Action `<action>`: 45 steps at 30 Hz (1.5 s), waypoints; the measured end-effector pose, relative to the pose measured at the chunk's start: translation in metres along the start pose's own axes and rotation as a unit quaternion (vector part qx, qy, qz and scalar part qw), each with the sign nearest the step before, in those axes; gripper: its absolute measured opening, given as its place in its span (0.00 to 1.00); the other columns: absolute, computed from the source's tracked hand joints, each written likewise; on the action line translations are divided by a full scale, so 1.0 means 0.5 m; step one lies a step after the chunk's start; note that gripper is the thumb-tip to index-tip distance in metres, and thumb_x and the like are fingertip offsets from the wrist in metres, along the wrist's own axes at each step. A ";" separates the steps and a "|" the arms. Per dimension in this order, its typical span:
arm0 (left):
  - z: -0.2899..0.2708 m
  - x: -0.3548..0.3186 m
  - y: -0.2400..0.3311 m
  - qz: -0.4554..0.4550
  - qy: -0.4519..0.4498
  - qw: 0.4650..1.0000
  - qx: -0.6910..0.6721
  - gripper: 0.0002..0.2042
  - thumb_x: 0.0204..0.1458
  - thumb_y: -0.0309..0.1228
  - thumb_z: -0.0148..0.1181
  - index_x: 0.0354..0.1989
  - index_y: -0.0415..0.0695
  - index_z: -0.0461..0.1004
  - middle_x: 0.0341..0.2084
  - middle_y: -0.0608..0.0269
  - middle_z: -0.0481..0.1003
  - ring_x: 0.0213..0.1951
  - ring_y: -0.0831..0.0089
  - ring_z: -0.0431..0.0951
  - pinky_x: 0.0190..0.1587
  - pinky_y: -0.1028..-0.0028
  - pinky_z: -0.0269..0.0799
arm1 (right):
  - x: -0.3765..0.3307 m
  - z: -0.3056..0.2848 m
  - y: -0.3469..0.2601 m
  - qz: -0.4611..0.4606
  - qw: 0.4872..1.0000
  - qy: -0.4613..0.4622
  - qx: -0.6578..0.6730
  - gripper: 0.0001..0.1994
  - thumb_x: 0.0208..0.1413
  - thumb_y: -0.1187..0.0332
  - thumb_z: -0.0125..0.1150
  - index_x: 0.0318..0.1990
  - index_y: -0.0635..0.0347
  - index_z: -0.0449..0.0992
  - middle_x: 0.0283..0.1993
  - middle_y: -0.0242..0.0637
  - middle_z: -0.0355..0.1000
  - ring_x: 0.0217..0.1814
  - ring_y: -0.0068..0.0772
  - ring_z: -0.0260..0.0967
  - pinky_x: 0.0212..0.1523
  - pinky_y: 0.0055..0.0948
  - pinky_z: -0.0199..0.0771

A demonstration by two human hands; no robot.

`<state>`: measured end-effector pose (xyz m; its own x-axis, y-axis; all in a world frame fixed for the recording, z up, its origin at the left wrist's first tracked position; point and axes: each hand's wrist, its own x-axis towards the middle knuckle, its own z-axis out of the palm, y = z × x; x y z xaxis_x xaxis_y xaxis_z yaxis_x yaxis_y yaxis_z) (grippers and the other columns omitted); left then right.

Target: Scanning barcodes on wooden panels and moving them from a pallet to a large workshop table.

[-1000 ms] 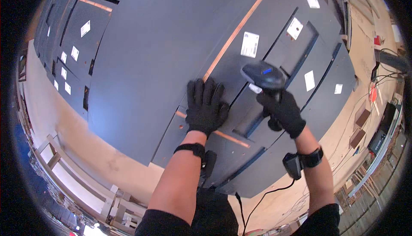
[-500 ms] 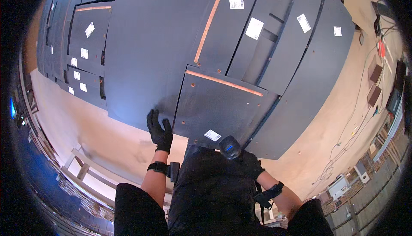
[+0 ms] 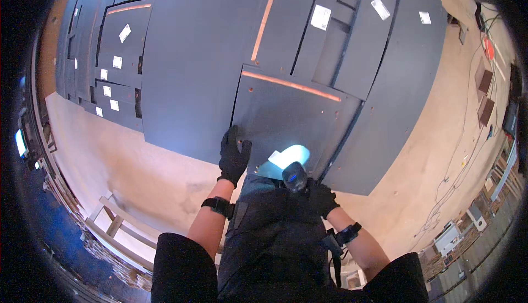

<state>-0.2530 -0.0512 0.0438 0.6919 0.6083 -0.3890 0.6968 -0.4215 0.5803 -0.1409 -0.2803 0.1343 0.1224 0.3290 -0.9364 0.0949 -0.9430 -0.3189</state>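
My right hand (image 3: 321, 197), in a black glove, is closed round a black handheld barcode scanner (image 3: 295, 177) close to my body. The scanner throws a bright bluish-white patch of light over a white label (image 3: 274, 159) at the near edge of a dark grey panel (image 3: 291, 117). An orange-brown strip (image 3: 291, 86) runs along that panel's far edge. My left hand (image 3: 235, 157), also gloved in black, lies open at the panel's near left corner, thumb apart from the fingers. I cannot tell how firmly it touches.
More dark grey panels (image 3: 190, 77) of different sizes lie beside and beyond, several bearing white labels. They rest on a light wooden surface (image 3: 181, 184). Brown blocks (image 3: 484, 80) and loose cables (image 3: 448, 173) are at the right. A wooden frame (image 3: 118, 226) stands lower left.
My left hand has moved right, onto the labelled panel's corner. The scanner's light has come on over the label. The whole view has shifted slightly.
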 end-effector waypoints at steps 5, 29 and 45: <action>0.039 0.000 -0.007 0.005 0.034 0.998 0.046 0.28 0.43 0.35 0.54 0.53 0.39 0.55 0.48 0.45 0.59 0.52 0.51 0.58 0.54 0.61 0.53 | -0.007 0.022 0.026 -0.052 0.996 0.074 0.024 0.28 0.40 0.45 0.55 0.40 0.60 0.67 0.36 0.49 0.70 0.38 0.48 0.68 0.37 0.40 0.68; -0.127 0.138 -0.156 0.017 -0.070 0.973 0.220 0.23 0.46 0.46 0.45 0.47 0.44 0.65 0.49 0.49 0.62 0.54 0.57 0.57 0.56 0.58 0.46 | 0.080 0.261 -0.074 -0.086 0.907 0.088 0.404 0.17 0.40 0.60 0.61 0.35 0.62 0.71 0.31 0.38 0.71 0.36 0.32 0.68 0.35 0.30 0.68; -0.414 0.210 -0.426 -0.044 -0.038 0.978 0.199 0.48 0.34 0.46 0.61 0.61 0.46 0.35 0.57 0.38 0.39 0.60 0.47 0.39 0.59 0.60 0.38 | 0.280 0.386 -0.517 -0.031 0.802 0.472 0.366 0.48 0.22 0.64 0.74 0.54 0.65 0.48 0.50 0.45 0.55 0.52 0.41 0.56 0.52 0.36 0.59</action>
<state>-0.3679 0.2417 0.0274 0.6281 0.6076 -0.4861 0.7616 -0.6080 0.2243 -0.3389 -0.0001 0.0572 0.8655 -0.0573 -0.4977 -0.4324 -0.5871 -0.6844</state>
